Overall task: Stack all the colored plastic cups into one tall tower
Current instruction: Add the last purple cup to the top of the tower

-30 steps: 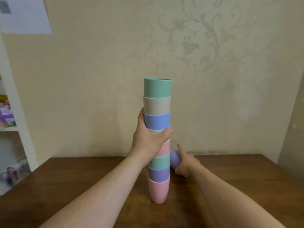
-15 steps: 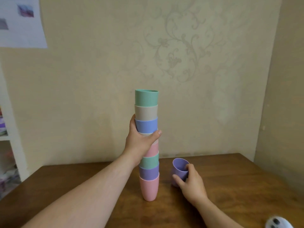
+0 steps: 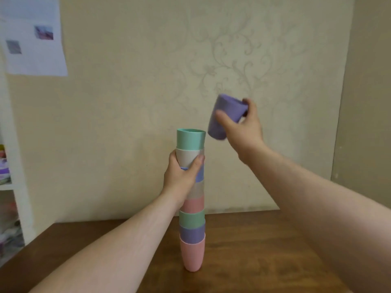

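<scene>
Fingers (image 3: 222, 116) of the right hand (image 3: 243, 125) are wrapped around a tilted purple cup (image 3: 225, 115), held above and beside the tower (image 3: 191, 199), which is steadied on the counter (image 3: 264, 250) by the left hand (image 3: 181, 176). Next, judging by this, the cup must be righted and lowered into the green top cup (image 3: 190, 139).

I see the left hand (image 3: 182, 176) gripping the cup tower (image 3: 192, 208) on the table (image 3: 254, 250). The right hand (image 3: 243, 127) holds a tilted purple cup (image 3: 224, 115) just beside its top

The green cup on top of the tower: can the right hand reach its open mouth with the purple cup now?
Probably yes. The right hand holds the purple cup tilted, above and beside the top green cup; the left hand grips lower, leaving its mouth free.
</scene>
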{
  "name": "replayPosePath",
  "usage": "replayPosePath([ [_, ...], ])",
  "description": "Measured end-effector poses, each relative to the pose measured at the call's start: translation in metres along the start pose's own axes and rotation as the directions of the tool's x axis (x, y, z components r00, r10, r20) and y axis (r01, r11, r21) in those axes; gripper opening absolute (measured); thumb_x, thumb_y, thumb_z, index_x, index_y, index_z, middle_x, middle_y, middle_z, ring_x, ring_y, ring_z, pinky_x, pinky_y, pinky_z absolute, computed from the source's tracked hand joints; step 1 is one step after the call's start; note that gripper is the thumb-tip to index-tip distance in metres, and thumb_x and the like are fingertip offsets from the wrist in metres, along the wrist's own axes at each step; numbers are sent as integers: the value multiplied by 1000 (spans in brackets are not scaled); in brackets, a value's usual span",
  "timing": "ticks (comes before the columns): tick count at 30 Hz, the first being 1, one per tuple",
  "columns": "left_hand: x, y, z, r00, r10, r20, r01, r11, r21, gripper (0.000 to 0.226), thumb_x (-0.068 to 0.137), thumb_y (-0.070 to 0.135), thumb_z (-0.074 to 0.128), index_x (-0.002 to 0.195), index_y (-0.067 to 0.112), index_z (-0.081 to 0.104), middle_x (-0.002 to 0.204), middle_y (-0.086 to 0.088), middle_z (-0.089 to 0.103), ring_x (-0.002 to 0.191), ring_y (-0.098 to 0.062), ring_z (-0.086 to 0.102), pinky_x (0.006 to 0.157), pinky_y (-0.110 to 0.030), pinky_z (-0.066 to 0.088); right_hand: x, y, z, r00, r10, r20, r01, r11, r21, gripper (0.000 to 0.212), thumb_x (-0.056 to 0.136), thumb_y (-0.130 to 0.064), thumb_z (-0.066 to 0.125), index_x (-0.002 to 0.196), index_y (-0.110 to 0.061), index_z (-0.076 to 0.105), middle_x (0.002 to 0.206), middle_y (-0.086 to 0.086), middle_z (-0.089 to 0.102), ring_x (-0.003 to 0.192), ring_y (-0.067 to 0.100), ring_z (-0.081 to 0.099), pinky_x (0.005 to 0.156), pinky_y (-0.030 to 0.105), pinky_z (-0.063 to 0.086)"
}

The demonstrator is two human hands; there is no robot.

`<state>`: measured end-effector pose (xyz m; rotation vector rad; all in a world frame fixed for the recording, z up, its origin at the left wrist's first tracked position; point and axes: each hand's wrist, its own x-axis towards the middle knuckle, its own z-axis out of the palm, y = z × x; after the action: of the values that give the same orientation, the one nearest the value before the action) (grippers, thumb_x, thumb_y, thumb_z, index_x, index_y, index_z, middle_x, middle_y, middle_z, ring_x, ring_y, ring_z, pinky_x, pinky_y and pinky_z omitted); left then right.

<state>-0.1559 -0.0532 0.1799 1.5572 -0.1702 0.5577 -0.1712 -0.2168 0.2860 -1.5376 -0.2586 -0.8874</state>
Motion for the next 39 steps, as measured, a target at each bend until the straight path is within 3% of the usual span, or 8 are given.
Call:
replayPosePath([
  [3,1,-2,-1,999,14,30,-14,1000,9,56,90,55,81,135,35,55,111,7,79,98,-20,78,89,-45,65,12,-37,25,994,11,107,-21,995,95,84,87,-37,85,155,-25,38,111,-23,54,100,1,63,84,29,60],
  [9,-1,2,-6,998,0,64,-5,998,65,51,96,54,76,137,33,53,113,7,78,96,-15,77,75,-34,60,-10,-24,54,925,22,380,27,992,-123,88,82,-31,89,155,-25,40,120,-13,57,111,16,63,92,34,57],
  [13,0,2,-9,997,-15,79,10,998,63,52,96,53,77,137,33,54,114,7,78,96,-12,76,71,-31,58,-10,-19,57,914,-42,403,115,980,-159,91,80,-34,89,156,-25,39,134,-7,56,117,18,61,96,37,57],
  [24,-6,-10,-8,994,20,106,-29,996,83,75,80,52,90,141,45,48,111,14,80,96,-13,80,85,-42,68,-35,3,53,929,5,369,2,1000,-18,67,83,-45,85,133,-30,43,115,-4,68,100,17,72,83,34,62],
  [27,-28,-48,-22,980,-76,182,35,975,221,111,68,45,94,156,57,27,123,14,76,109,-16,78,92,-49,68,-67,40,39,885,136,445,-108,990,-88,87,79,-42,90,143,-37,32,113,-18,64,94,-4,70,80,22,60],
  [29,-55,-89,-37,948,-195,251,126,956,264,120,63,39,100,158,58,28,126,12,77,114,-15,77,94,-46,68,-101,86,28,842,276,463,-208,959,-194,117,65,-51,94,159,-32,28,126,-15,64,106,5,72,93,34,62],
  [33,-99,-155,-51,885,-368,285,264,901,345,102,55,32,99,148,42,58,126,8,81,112,-10,78,96,-40,68,-181,177,11,718,474,510,-366,880,-303,66,69,-29,97,124,-39,62,115,-10,77,104,12,75,95,39,62],
  [39,-84,-174,-41,879,-405,252,256,847,466,87,75,-2,90,151,28,59,131,5,76,113,-14,74,73,-15,61,-204,223,23,711,551,437,-473,835,-282,74,64,-34,95,129,-45,59,116,-13,76,104,6,74,87,35,65],
])
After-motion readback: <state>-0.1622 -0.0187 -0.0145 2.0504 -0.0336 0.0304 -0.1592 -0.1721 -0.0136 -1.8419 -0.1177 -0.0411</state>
